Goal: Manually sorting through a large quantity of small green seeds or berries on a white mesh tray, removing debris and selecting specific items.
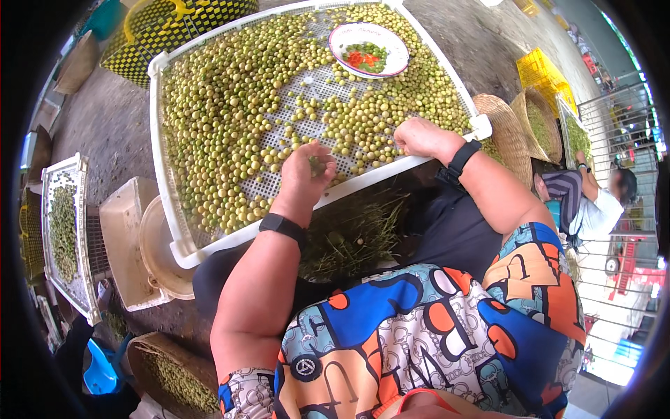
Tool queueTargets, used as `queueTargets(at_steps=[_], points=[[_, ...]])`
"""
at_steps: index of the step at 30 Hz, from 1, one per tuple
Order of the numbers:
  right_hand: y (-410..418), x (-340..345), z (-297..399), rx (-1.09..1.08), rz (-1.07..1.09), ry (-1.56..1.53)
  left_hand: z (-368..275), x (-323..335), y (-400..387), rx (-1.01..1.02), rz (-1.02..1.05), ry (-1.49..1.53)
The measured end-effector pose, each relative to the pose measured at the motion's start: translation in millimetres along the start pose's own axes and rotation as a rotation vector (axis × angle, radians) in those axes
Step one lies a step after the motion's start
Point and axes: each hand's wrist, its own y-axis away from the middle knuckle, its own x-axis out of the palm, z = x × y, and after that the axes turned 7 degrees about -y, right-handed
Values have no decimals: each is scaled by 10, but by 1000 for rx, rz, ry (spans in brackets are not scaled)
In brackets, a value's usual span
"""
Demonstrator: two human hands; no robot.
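A white perforated plastic tray (335,199) lies in front of me, spread with small round yellow-green fruits (225,110). My left hand (308,170) is over its near edge, fingers curled around something small and green, apparently fruit, though blurred. To the right, my right hand (424,139) reaches down among the fruits by the near rim. Its fingers are bent and their tips hidden, so whether they pinch a fruit is unclear. Toward the far right of the tray, a white bowl (340,39) with a coloured rim holds greener fruits and some orange-red pieces.
Below the tray lies a heap of thin green stems (361,235). A beige basin (162,251) and a second fruit tray (65,225) are at left. Woven baskets (505,131) stand at right, near a seated person (591,199). A yellow-black checked basket (157,42) touches the far-left side.
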Motion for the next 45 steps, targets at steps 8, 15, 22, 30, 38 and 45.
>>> queueTargets(at_steps=[8,15,22,30,38,45], points=[[13,-19,-104,89,7,-4,-155,60,46,-256,-178,221],[-22,44,-37,117,-44,162,-164,32,101,-238,-160,197],[-61,97,-137,14,-189,280,-187,13,123,-218,-157,178],[-139,-293,837,-63,-87,-577,-400,60,121,-416,-207,390],[-420,-363,1548,-510,-284,-160,-122,-238,-4,-293,-152,281],[-559,-359,329,-224,104,-96,-317,-334,56,-289,-279,322]])
